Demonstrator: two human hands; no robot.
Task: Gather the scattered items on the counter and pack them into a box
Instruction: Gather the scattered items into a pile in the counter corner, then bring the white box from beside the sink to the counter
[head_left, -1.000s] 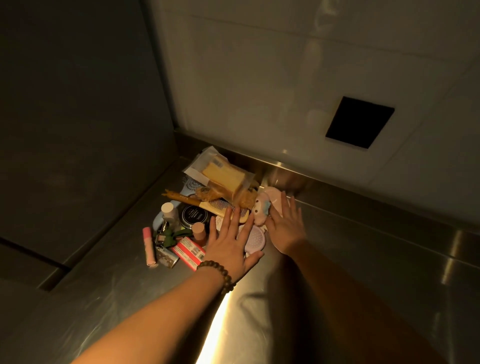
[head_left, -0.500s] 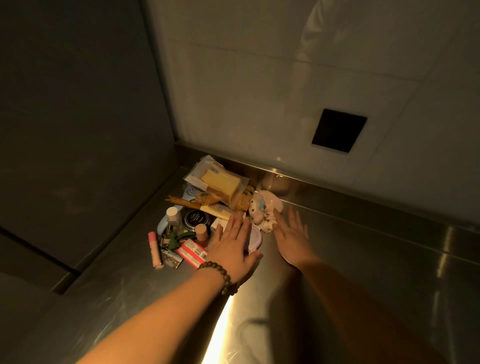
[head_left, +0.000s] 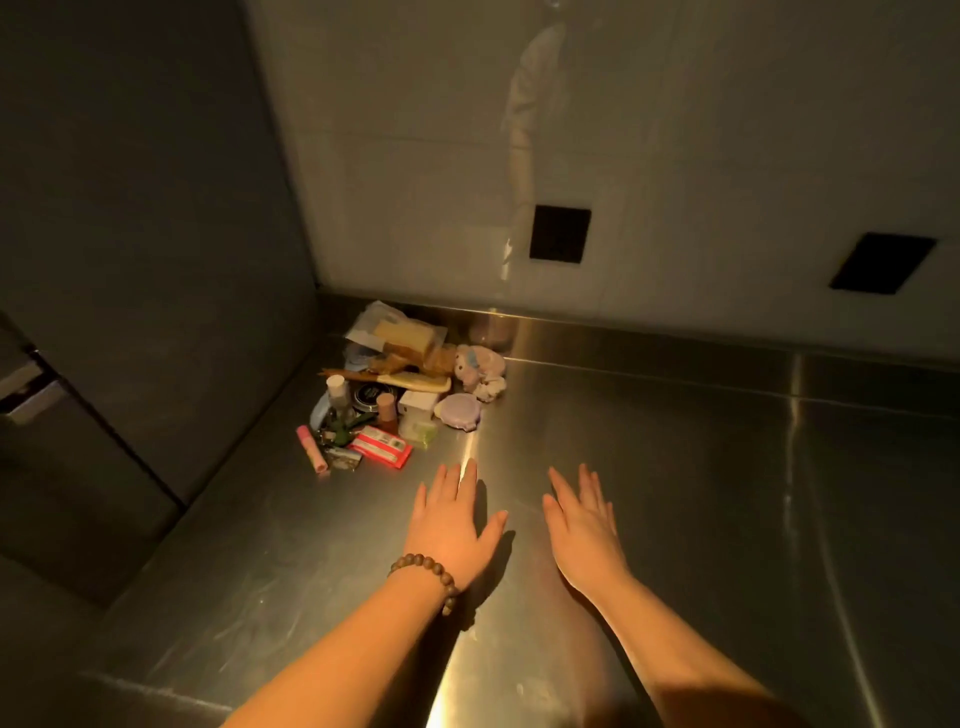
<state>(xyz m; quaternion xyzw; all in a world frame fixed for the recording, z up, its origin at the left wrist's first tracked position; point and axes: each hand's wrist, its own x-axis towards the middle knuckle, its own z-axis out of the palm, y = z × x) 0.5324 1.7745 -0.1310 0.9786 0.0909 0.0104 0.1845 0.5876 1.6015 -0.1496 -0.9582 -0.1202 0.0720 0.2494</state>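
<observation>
A pink lip balm tube (head_left: 310, 455), red packet (head_left: 381, 447), lilac round case (head_left: 458, 410), wooden comb (head_left: 415, 383) and plush toy (head_left: 475, 366) crowd the steel counter (head_left: 727, 493)'s back corner. Left hand (head_left: 451, 530) and right hand (head_left: 582, 525) hover flat, fingers straight and loosely spread, holding nothing, near the pile without touching. Pale wall tiles carry two dark square plates (head_left: 559, 234).

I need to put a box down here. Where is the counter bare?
Bare steel lies right of the round lilac case and plush toy, along the back wall, and around both hands. The left corner is crowded, from the pink tube to the wrapped packet.
</observation>
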